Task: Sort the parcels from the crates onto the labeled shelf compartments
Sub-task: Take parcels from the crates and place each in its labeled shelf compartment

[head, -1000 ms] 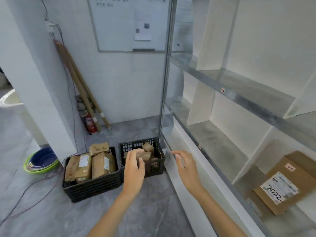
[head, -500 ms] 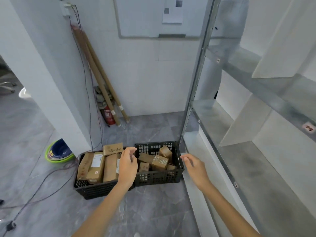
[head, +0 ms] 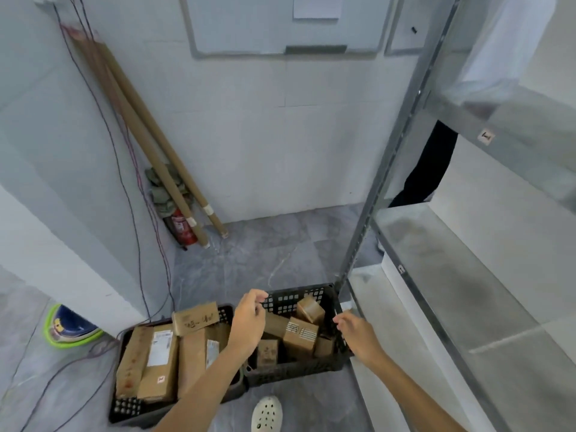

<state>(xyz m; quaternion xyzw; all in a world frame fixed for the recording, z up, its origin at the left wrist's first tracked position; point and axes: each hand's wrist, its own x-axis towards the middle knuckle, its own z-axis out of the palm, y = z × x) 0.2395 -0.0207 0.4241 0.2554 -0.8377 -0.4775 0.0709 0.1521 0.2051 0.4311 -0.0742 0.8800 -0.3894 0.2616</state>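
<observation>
Your left hand (head: 247,322) hovers over the seam where the two crates touch, fingers loosely curled, gripping nothing. Your right hand (head: 358,335) hangs above the right rim of the right crate (head: 290,302), also loosely curled and holding nothing. Between your hands, small parcels (head: 300,333) lie tumbled at angles inside that crate. The left crate (head: 124,406) holds long parcels (head: 156,360) packed side by side, with one box (head: 194,318) resting on top at its far edge.

The right crate's far right corner sits just beside the shelf upright (head: 383,182), so the right hand has the shelf (head: 436,275) close on its right. A label (head: 485,137) marks the upper rail.

Grey tiled floor (head: 265,254) runs from the crates to the far wall (head: 265,151). Tubes (head: 146,141) lean in the far left corner over an extinguisher (head: 180,227). Cables (head: 96,350) trail past a bowl (head: 68,328) on the left. A white clog (head: 267,413) sits near you, just before the right crate.
</observation>
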